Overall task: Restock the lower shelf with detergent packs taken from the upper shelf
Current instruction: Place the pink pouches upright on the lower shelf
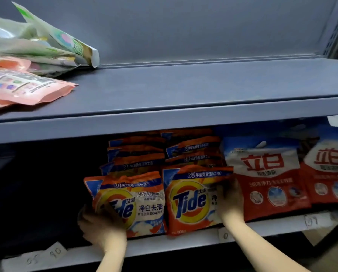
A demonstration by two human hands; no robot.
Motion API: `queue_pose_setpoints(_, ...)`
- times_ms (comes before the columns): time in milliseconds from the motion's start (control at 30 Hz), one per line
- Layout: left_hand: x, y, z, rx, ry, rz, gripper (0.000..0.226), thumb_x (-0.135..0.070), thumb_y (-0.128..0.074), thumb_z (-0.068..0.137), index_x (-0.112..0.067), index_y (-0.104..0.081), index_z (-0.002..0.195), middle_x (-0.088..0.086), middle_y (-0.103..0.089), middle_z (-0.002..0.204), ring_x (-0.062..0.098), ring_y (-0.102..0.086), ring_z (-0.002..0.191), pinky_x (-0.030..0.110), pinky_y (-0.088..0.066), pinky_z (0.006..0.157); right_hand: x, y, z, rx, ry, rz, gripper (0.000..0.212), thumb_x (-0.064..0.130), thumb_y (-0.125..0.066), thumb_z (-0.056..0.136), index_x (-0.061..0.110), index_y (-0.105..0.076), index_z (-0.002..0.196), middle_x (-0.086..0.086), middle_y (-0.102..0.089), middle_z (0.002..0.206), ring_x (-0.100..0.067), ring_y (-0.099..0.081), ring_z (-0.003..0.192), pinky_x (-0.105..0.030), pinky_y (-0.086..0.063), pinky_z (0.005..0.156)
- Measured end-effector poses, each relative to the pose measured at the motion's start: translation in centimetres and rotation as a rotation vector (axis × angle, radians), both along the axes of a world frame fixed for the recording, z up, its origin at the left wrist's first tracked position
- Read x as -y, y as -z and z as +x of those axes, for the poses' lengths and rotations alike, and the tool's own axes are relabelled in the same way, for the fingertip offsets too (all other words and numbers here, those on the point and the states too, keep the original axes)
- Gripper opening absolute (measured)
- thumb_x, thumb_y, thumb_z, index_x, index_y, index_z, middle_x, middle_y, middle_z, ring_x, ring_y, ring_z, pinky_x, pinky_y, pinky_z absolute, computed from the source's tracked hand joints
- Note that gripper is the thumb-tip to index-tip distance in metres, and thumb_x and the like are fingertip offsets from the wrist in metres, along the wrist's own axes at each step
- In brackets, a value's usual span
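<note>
Head view: grey steel shelves [184, 122]; both hands [103, 226] grip upright Tide packs [191, 201] below.

There is only one view, from the head camera. It looks forward and a little down at the shelving from close by, about level with the upper shelf [184, 89]. The lower shelf [164, 244] is below, its left part probably too dark to read.
</note>
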State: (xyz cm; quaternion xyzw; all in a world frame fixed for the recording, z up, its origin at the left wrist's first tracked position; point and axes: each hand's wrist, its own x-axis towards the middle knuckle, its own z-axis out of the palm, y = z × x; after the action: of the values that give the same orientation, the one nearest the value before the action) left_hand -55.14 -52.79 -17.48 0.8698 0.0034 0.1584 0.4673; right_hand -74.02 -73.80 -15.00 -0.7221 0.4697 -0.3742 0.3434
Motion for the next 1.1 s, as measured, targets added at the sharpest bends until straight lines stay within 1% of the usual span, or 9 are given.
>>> queue_pose_setpoints(133,-0.4,1.3,-3.2,0.178,0.266,0.271,0.088,-0.069,-0.036,0.085,0.001,-0.042,0.139,0.033,-0.032,0.146,0.056,-0.031,0.131,0.072,-0.028,0.098,-2.2,-0.4,-1.3,-0.108,0.105,-0.324,0.066,0.022,-0.070,0.084,-0.005,-0.040,0.135,-0.028,-0.046,0.132,-0.045,-0.045,0.120,-0.055,-0.039,0.097)
queue_pose_setpoints(233,-0.1,2.3,-4.5,0.208,0.425,0.472,0.103,-0.091,-0.024,0.070,-0.018,-0.044,0.141,0.027,-0.027,0.151,0.060,-0.014,0.135,0.082,-0.016,0.091,-5.2,0.3,-2.0,-0.299,-0.006,-0.515,0.076,0.068,-0.040,0.086,0.010,-0.041,0.135,-0.021,-0.046,0.136,-0.042,-0.043,0.125,-0.060,-0.036,0.098)
queue_pose_setpoints(333,0.0,2.9,-4.6,0.206,0.480,0.543,0.100,-0.096,-0.025,0.061,-0.044,-0.021,0.147,0.015,-0.015,0.158,0.055,-0.002,0.140,0.083,-0.014,0.093,-6.4,2.6,-2.0,-0.525,-0.254,-0.595,0.080,0.080,-0.036,0.077,0.035,-0.036,0.142,-0.012,-0.036,0.150,-0.045,-0.030,0.136,-0.067,-0.031,0.096)
queue_pose_setpoints(500,1.3,2.5,-4.7,0.176,0.496,0.578,0.095,-0.094,-0.026,0.064,-0.049,-0.014,0.147,0.010,-0.009,0.161,0.053,0.003,0.141,0.083,-0.013,0.094,-4.5,4.0,-1.2,-0.653,-0.341,-0.562,0.079,0.080,-0.024,0.082,0.039,-0.016,0.149,-0.008,-0.023,0.155,-0.046,-0.019,0.139,-0.075,-0.025,0.096)
queue_pose_setpoints(700,2.5,1.7,-4.3,0.121,0.505,0.641,0.100,-0.092,-0.032,0.061,-0.043,-0.018,0.148,0.010,-0.013,0.160,0.055,0.002,0.140,0.084,-0.011,0.093,-3.0,3.8,-0.3,-0.653,-0.374,-0.494,0.081,0.082,-0.032,0.078,0.040,-0.027,0.147,-0.004,-0.026,0.156,-0.037,-0.017,0.144,-0.073,-0.029,0.093)
queue_pose_setpoints(867,1.6,0.0,-4.8,0.067,0.550,0.700,0.097,-0.088,-0.030,0.065,-0.039,-0.016,0.147,0.016,-0.024,0.155,0.061,-0.012,0.134,0.084,-0.021,0.089,-3.7,2.5,-1.0,-0.642,-0.391,-0.483,0.078,0.078,-0.039,0.078,0.038,-0.035,0.145,-0.007,-0.031,0.154,-0.041,-0.021,0.142,-0.071,-0.034,0.091)
queue_pose_setpoints(967,0.8,-0.7,-5.0,0.073,0.583,0.730,0.099,-0.085,-0.032,0.068,-0.034,-0.015,0.150,0.016,-0.020,0.156,0.062,-0.014,0.133,0.080,-0.026,0.088,-3.9,2.0,-1.2,-0.651,-0.412,-0.440,0.083,0.066,-0.054,0.081,0.038,-0.016,0.149,-0.005,-0.004,0.160,-0.039,0.002,0.145,-0.070,-0.022,0.103)
queue_pose_setpoints(1033,0.0,-1.1,-5.1,0.060,0.563,0.777,0.093,-0.082,-0.037,0.076,-0.045,0.008,0.148,0.008,0.004,0.161,0.055,0.002,0.140,0.070,-0.026,0.103,-3.9,1.8,-1.5,-0.707,-0.435,-0.409,0.085,0.058,-0.053,0.087,0.048,0.010,0.144,0.003,0.022,0.157,-0.031,0.023,0.143,-0.064,-0.012,0.112)
queue_pose_setpoints(1100,-0.4,-1.2,-5.4,0.020,0.536,0.808,0.086,-0.071,-0.040,0.085,-0.050,0.020,0.142,0.000,0.016,0.160,0.044,0.004,0.144,0.057,-0.027,0.110,-4.1,1.1,-1.8,-0.745,-0.440,-0.401,0.082,0.050,-0.051,0.090,0.051,0.011,0.144,0.006,0.024,0.157,-0.027,0.021,0.145,-0.057,-0.007,0.115)
